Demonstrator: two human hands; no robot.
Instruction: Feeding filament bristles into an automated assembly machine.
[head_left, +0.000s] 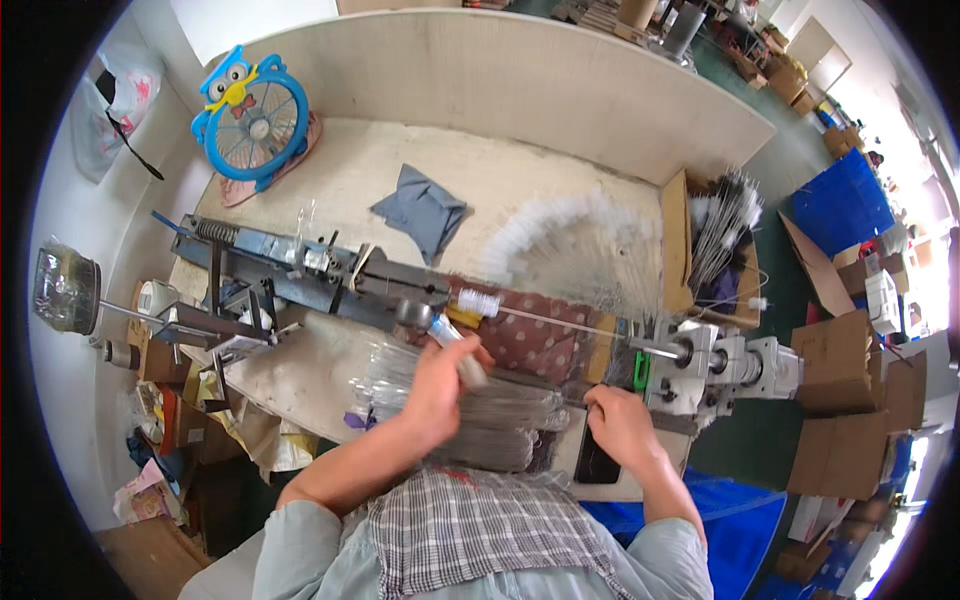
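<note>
Left hand [437, 385] was closed round a short handle [458, 352] with a bluish top and pale grip, sticking up out of the metal machine [330, 280] on the workbench [520, 190]. Right hand [620, 425] was pinched shut on the near end of a thin twisted wire [560, 322], close to the grey chuck unit [720, 365] at the bench's right edge. Whether the pinch was actually on the wire or just beside it, I couldn't tell; too fine to see.

The wire ran level from the chuck toward the machine head, with a small white bristle tuft [478, 302] at its left end. Judgement: the step looked like loading or twisting a brush wire. To do it well, the wire needed to stay straight and in line with the chuck axis, the right-hand fingers clear of the rotating end, and the handle moved smoothly, not jerked, so the tuft stayed centred.

Materials:
- machine: dark blue-grey steel bars, a coil spring at the far left end, hard edges
- chuck: bright machined aluminium blocks, with a green plastic part on its left
- under the hands: a flat stack of grey wires [500, 415] in clear film, springy and slippery
- brown dotted cloth [535, 340] under the wire line, soft
- a fan of finished white fluffy brushes [570, 240] mid-bench, more in the cardboard box [715, 250] at the right edge
- crumpled grey rag [425, 210], blue owl-shaped fan [252, 118] at the far left corner
</note>
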